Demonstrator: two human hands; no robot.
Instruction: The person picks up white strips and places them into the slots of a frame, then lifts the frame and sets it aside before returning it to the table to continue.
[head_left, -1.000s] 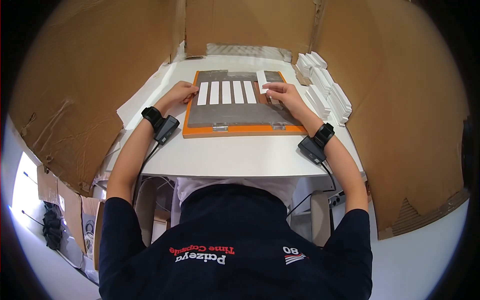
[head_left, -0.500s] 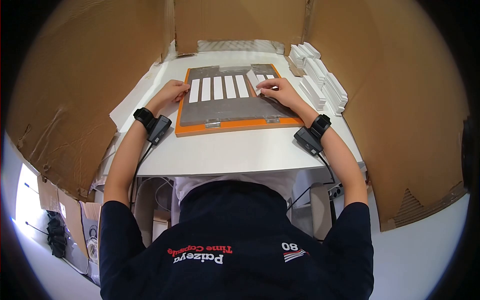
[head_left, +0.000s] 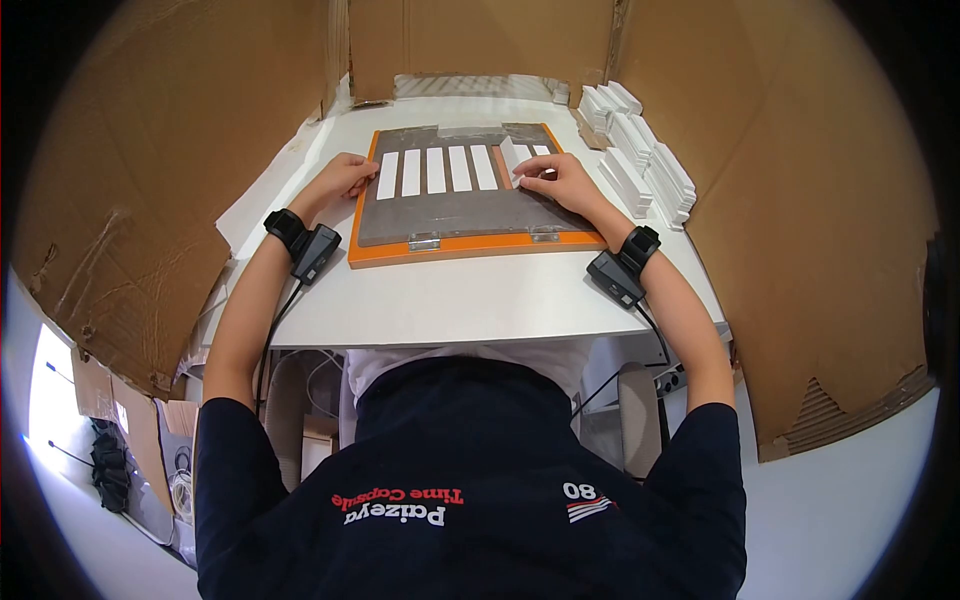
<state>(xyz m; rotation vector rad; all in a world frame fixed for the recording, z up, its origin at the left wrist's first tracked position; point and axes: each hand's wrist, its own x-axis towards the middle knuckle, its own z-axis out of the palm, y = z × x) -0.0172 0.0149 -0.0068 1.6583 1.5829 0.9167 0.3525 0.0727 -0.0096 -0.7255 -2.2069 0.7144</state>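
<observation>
White strip (head_left: 513,155): on the right part of the grey panel (head_left: 440,213), tilted, beside a narrow reddish-brown gap (head_left: 502,168).
Right hand (head_left: 562,183): fingers pinched on the strip's right side, gripping it; the hand lies over the panel's right part.
Left hand (head_left: 347,177): fingers curled in at the left edge of the orange board (head_left: 385,259); whether they grip it, I cannot tell.
Row of strips (head_left: 435,171): five white pieces lying flat and parallel, apart from each other, left of the tilted one; more white shows just beyond the right fingers, partly hidden.
Clear hinges (head_left: 425,241): two, along the panel's near edge.
Strip stacks (head_left: 629,178): far right on the white table (head_left: 470,300), near the cardboard wall (head_left: 780,200).
Wrists: a black strap with a device on each.
</observation>
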